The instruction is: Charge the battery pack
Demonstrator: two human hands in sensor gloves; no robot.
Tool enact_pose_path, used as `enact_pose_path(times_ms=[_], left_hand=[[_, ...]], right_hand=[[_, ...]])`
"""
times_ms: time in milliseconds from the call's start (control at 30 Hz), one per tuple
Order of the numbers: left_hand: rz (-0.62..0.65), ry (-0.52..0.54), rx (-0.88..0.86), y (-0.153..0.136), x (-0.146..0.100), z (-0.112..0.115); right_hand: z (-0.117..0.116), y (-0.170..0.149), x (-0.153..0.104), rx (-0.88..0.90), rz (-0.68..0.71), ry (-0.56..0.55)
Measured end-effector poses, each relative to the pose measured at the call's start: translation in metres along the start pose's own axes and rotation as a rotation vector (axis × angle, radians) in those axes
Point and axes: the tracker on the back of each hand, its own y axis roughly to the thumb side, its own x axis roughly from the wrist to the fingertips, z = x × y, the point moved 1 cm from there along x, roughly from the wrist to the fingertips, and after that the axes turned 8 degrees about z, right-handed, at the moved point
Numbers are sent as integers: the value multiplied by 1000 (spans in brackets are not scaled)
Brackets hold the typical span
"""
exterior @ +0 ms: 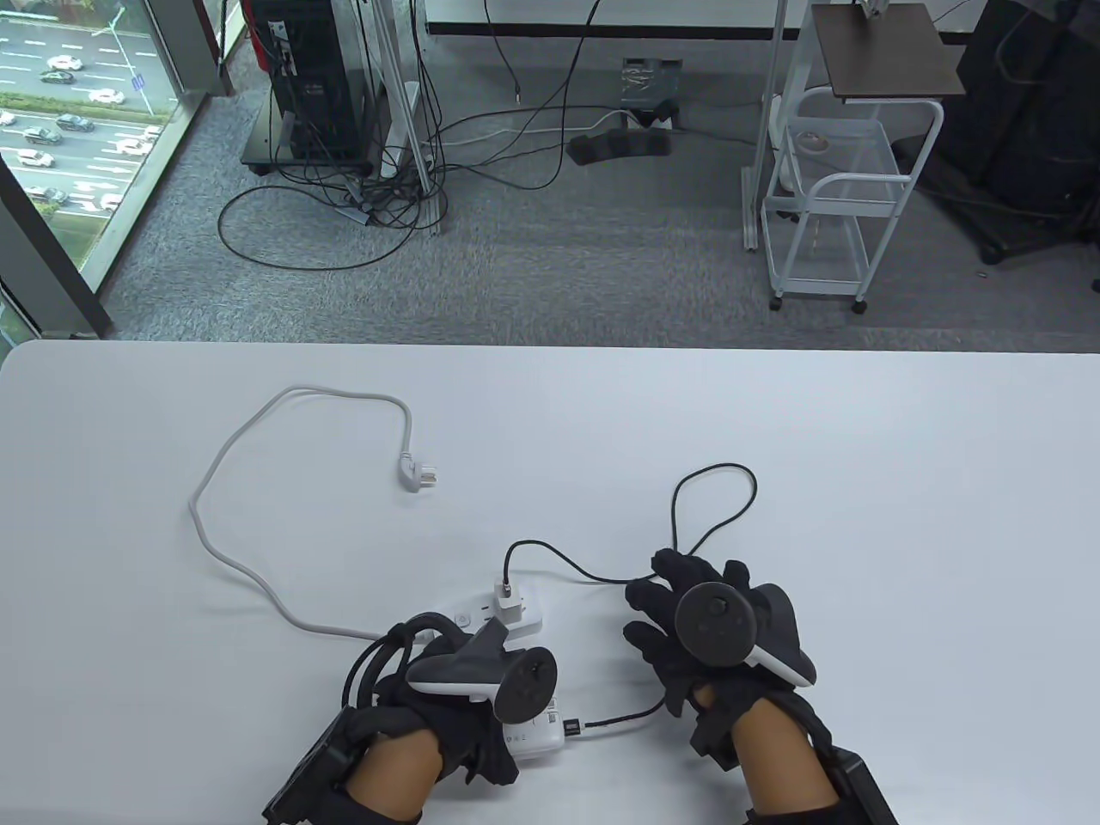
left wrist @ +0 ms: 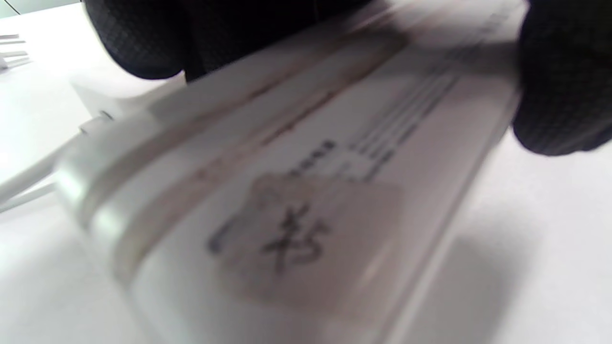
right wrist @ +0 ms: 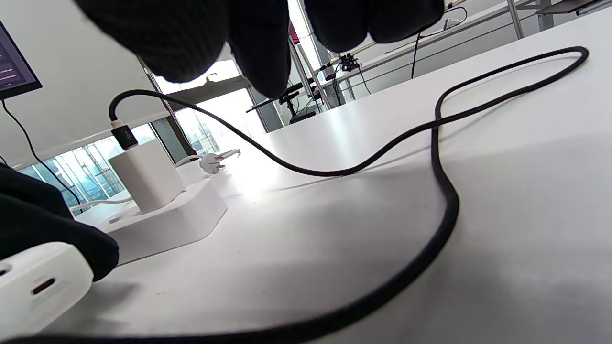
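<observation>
Now your left hand (exterior: pixel 447 687) grips the battery pack (exterior: pixel 537 730), black cable (exterior: pixel 614 720) plugged in. Your right hand (exterior: pixel 705 627) hovers open beside it, holding nothing.

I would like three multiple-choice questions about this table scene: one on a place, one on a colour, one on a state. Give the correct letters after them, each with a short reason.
1. Where does the white charger sit?
A. in the power strip
B. loose at the table's far edge
C. on the floor

2. What colour is the cable running from the charger?
A. white
B. black
C. red

3. What is the state of the power strip's own plug?
A. in a wall socket
B. held in the right hand
C. lying unplugged on the table

Answers:
1 A, it stands upright in the strip in the table and right wrist views.
2 B, the black cable loops across the table toward the battery pack under the left hand.
3 C, its prongs lie bare on the tabletop.
</observation>
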Motion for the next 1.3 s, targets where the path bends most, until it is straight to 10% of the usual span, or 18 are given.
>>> enact_pose_path(times_ms=[833, 1167, 1300], left_hand=[[-60, -72, 61, 6, 5, 4], [-332, 478, -145, -57, -70, -30], [-379, 492, -231, -79, -72, -17]], right_hand=[[2, 2, 1, -17, 17, 2], [8, 17, -4, -188, 31, -78], [2, 17, -2, -295, -24, -26]])
